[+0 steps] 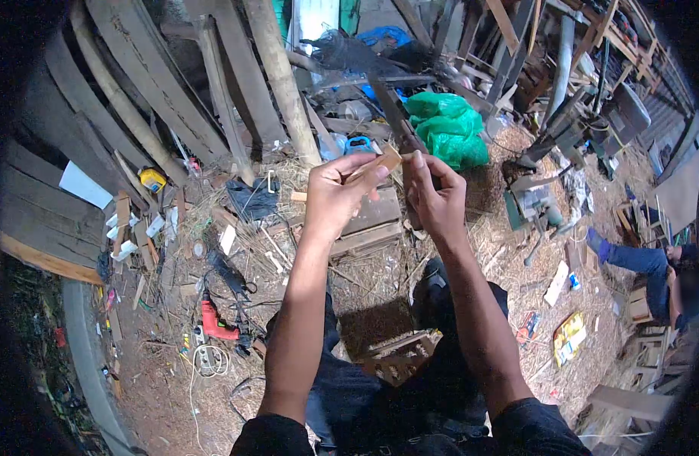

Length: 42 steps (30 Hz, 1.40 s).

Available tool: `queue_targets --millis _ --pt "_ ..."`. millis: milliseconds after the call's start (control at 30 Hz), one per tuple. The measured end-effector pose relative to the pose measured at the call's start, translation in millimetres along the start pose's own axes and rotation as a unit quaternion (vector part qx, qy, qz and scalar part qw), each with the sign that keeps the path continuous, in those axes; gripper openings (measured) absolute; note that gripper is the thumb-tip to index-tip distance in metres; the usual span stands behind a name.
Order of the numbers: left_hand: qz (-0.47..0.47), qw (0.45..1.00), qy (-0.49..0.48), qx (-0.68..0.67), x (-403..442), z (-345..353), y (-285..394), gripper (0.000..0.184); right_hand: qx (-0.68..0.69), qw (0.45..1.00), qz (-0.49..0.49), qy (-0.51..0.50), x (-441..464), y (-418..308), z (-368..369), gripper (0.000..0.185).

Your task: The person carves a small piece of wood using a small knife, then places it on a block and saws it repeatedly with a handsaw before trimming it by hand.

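Observation:
My left hand point(336, 194) is closed round a small light-brown piece of wood point(387, 160), held up in front of me with one end toward the right. Close beside that end is my right hand point(439, 199), thumb and fingers pinched together; what they hold is too small to make out. Behind the right hand a long dark blade-like strip point(391, 110) slants upward, its lower part partly hidden by the hand. A wooden block point(368, 235) rests on the ground below both hands.
A red power drill point(216, 322) and a power strip point(205, 357) lie at left on shaving-covered ground. A green plastic bag point(450, 133) is ahead. Planks point(148, 68) lean at left. A machine point(536, 205) stands right, near another person's leg point(634, 258).

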<state>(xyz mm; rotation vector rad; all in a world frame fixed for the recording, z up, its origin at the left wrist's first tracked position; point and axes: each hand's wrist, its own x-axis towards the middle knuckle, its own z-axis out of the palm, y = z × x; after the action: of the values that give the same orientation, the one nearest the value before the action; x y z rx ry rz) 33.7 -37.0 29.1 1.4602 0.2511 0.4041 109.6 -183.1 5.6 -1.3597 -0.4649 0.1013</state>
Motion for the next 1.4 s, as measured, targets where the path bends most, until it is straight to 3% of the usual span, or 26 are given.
queue_targets --millis 333,567,700,1400 --pt "0.019 0.998 -0.026 0.058 0.7 15.2 0.4 0.03 0.059 0.998 0.026 -0.012 -5.3 -3.1 -16.8 0.019" --pt "0.002 0.999 -0.008 -0.047 1.1 14.0 10.5 0.031 0.081 0.995 0.051 -0.008 -4.2 0.1 -24.6 0.018" --pt "0.057 0.995 0.0 -0.079 4.8 11.0 1.2 0.031 0.111 0.992 0.063 -0.012 -7.7 -4.9 -25.4 0.018" --pt "0.043 0.993 0.028 -0.103 -2.1 12.1 1.2 0.026 0.076 0.995 0.065 0.003 -12.2 0.8 -21.7 0.024"
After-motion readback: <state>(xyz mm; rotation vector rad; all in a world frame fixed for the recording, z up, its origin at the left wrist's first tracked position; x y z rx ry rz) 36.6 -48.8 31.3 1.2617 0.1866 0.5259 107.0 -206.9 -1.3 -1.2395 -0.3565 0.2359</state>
